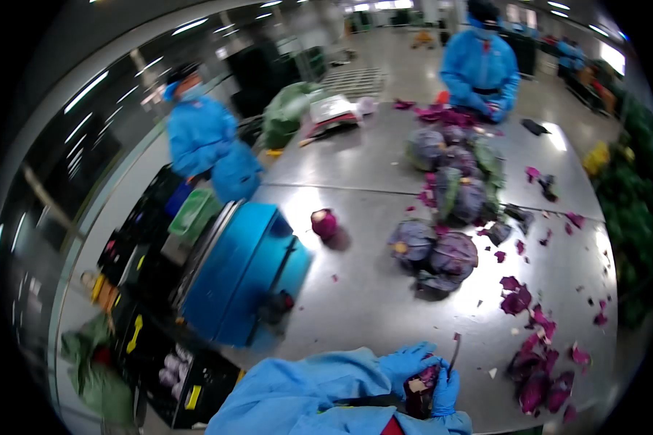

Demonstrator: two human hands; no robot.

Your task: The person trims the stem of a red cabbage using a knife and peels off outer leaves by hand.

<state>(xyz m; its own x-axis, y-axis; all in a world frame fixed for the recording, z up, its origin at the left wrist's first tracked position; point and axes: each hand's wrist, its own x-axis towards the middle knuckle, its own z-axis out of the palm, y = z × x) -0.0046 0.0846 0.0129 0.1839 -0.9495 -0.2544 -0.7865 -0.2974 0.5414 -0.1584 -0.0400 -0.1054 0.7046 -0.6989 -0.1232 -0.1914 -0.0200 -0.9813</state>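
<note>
Close to the table's near edge, my gloved left hand is wrapped around a red cabbage, which shows a pale patch on its face. My right hand, also in a blue glove, is closed around a knife beside the cabbage; its thin blade points up and away from me. The lower part of the knife is hidden by my fingers. Farther up the table sit whole red cabbages with their outer leaves on. A smaller trimmed cabbage lies alone to the left.
Torn purple leaves are scattered along the right side of the steel table. A blue bin stands at the left edge. One co-worker works at the far end, another stands at the left. Black crates are below left.
</note>
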